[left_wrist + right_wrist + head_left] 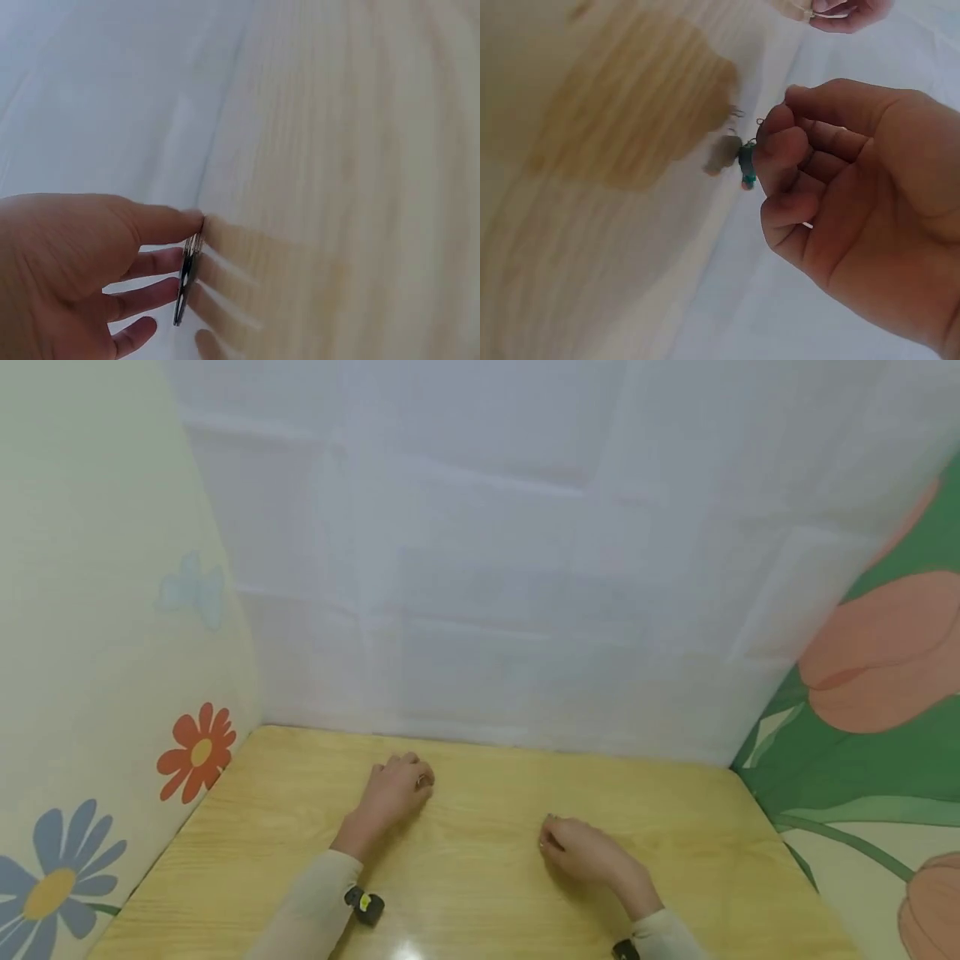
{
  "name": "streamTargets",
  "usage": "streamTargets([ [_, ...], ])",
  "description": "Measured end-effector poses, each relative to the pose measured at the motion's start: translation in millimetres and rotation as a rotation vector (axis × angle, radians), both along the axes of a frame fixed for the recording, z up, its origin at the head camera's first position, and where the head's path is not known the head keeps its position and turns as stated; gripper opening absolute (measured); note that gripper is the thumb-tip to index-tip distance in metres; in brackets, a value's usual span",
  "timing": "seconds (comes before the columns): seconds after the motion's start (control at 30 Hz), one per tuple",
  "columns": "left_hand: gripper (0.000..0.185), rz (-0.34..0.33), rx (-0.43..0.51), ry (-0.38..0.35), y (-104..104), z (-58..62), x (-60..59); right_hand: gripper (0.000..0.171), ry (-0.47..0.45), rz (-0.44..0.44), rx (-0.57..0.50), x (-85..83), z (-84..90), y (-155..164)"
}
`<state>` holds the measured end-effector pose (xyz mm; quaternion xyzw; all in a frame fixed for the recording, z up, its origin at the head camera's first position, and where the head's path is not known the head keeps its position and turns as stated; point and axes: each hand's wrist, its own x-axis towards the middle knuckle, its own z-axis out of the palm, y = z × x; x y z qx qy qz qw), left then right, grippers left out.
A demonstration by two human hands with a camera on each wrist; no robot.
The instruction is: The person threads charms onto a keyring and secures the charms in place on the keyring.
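Note:
My left hand (396, 789) is over the far left part of the table. In the left wrist view its thumb and fingertips pinch a thin, shiny metal piece (185, 285), seen nearly edge-on, so its full shape is hidden. My right hand (588, 853) is nearer the front and to the right, apart from the left. Its thumb and forefinger pinch a small teal charm (746, 161) with a fine metal loop, which hangs just beyond the fingertips. Fingers cover part of the charm, and in the head view both items are too small to make out.
The light wood-grain table (480, 860) ends at a creased white sheet (480, 568) at the back. Flower-printed cloths stand at the left (90, 610) and right (877, 660). Black wrist cameras (366, 906) are strapped over pale sleeves.

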<state>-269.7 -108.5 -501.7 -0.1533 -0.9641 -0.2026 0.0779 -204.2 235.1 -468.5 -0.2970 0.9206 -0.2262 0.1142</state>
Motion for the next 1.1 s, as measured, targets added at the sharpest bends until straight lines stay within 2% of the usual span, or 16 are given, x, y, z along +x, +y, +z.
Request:
streamTargets([
  [0.1, 0.005, 0.005, -0.012, 0.021, 2, 1.2, 5.1, 0.015, 0.003, -0.033, -0.024, 1.6, 3.5, -5],
  [0.2, 0.004, -0.018, 0.019, 0.051, 5, 1.9, -3.3, 0.015, 0.034, -0.099, -0.054, -3.3, 6.5, -6],
  [0.33, 0.004, -0.051, 0.054, 0.061, -2, -6.3, -15.1, 0.011, 0.047, -0.127, -0.085, -8.1, 9.4, -8],
  [0.43, 0.005, -0.07, 0.13, 0.046, -15, -15.3, -22.1, 0.009, 0.04, -0.13, -0.095, -10.4, 8.6, -12],
  [0.57, 0.005, -0.104, 0.299, -0.001, -27, -19.8, -25.2, 0.011, 0.085, -0.16, -0.108, -12.4, 9.7, -15],
  [0.73, 0.008, -0.082, 0.453, -0.115, -29, -15.1, -15.8, 0.014, 0.176, -0.17, -0.157, -11.8, 19.0, -12],
  [0.83, 0.016, -0.081, 0.587, -0.196, -25, -10.6, -8.6, 0.013, 0.229, -0.177, -0.189, -10.6, 23.5, -9],
  [0.97, 0.024, -0.17, 0.757, -0.238, -14, -1.1, 0.6, 0.012, 0.273, -0.211, -0.249, -7.7, 24.3, -5],
  [1.1, 0.027, -0.262, 0.829, -0.205, -7, 12.6, 14.3, 0.012, 0.21, -0.233, -0.37, -1.4, 24.0, -4],
])
